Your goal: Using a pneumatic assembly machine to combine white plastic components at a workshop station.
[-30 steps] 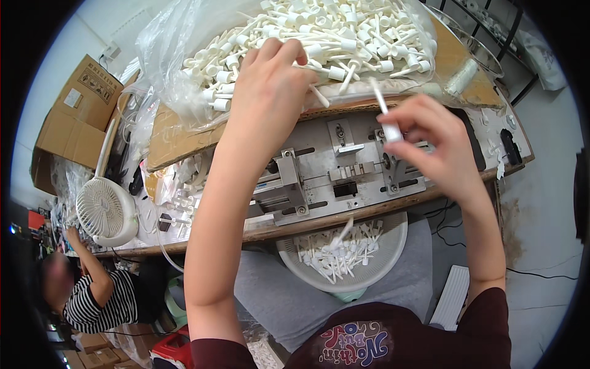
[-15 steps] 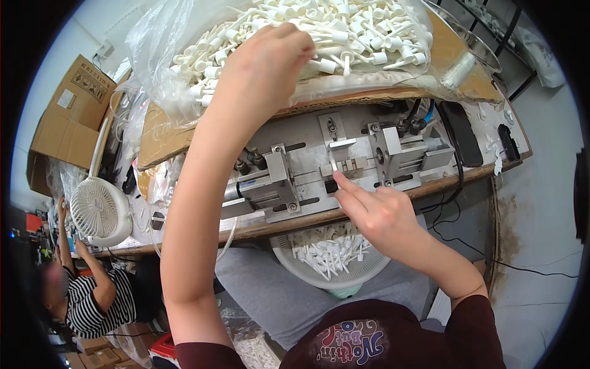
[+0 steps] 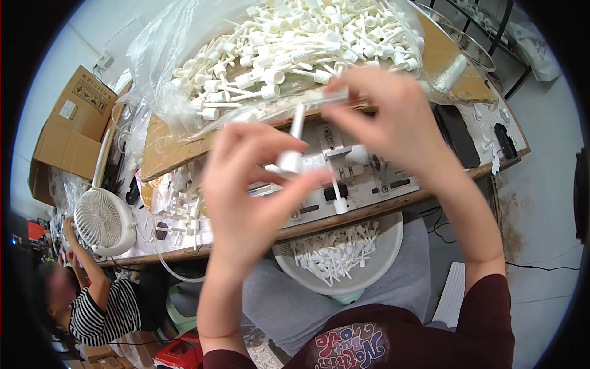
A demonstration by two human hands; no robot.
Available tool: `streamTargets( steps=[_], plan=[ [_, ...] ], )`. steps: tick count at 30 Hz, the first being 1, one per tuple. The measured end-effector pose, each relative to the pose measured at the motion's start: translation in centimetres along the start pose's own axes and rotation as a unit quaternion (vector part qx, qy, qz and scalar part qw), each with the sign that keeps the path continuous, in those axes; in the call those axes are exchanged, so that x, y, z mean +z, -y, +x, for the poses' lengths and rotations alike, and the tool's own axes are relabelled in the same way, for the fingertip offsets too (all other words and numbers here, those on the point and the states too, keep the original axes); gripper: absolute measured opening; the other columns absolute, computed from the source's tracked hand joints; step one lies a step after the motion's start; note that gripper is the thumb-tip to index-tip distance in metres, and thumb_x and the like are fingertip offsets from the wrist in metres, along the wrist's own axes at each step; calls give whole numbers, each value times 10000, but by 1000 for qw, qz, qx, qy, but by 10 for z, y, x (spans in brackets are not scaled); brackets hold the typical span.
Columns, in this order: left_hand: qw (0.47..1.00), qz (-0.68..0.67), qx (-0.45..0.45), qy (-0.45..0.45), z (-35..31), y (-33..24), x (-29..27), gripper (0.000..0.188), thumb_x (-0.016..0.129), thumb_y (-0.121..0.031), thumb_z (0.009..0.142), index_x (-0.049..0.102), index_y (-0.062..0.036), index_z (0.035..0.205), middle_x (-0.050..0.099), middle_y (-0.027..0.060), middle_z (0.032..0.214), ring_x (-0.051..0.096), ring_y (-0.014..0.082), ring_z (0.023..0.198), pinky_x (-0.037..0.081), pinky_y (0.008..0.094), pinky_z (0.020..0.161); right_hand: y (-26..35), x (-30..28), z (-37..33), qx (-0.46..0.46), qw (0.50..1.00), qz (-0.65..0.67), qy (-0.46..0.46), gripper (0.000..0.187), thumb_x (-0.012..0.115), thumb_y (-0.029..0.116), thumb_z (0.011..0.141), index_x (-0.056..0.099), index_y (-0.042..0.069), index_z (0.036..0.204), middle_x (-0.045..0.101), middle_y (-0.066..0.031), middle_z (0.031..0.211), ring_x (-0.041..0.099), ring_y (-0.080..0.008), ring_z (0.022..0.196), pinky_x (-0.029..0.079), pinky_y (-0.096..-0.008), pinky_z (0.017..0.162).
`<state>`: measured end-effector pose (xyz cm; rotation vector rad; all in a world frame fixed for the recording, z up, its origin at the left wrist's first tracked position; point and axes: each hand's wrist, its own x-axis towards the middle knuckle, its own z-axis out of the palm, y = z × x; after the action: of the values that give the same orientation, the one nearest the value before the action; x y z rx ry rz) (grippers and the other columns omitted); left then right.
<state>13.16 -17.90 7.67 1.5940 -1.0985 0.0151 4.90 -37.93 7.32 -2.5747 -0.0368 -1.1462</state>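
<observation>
My left hand is raised over the bench, pinching a white cap with a thin stem between thumb and fingers. The stem points up and the cap is at the bottom. My right hand is at the bag's front edge, its fingers curled but smeared by motion; what they hold, if anything, I cannot make out. Between and below the hands, another white stemmed cap shows cap-down before the metal fixture; whether it rests or falls I cannot tell.
A clear plastic bag of white stemmed caps lies on cardboard at the back. A basket of similar pieces sits at my lap. A white fan stands left, a black phone right. Another person works at far left.
My left hand has come back from the bag toward me with a white stemmed cap. My right hand has lifted off the fixture, up toward the bag. A stemmed cap now shows before the fixture.
</observation>
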Motion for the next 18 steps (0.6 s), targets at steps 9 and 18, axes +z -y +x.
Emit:
streamTargets(
  steps=[9,18],
  plan=[
    [954,266,72,113,-79,23,50,299,800,-62,791,728,-26,1079,675,127,1296,710,226,770,569,317,679,-50,46,97,11,947,-294,125,142,752,136,805,740,66,928,704,-80,893,712,-258,877,572,-365,722],
    [928,333,107,132,-72,35,58,322,815,-119,746,744,-72,1057,690,75,1297,611,203,561,509,302,564,-95,15,94,34,972,-167,160,262,774,258,830,649,35,775,643,-73,814,639,-223,741,494,-381,664]
  ],
)
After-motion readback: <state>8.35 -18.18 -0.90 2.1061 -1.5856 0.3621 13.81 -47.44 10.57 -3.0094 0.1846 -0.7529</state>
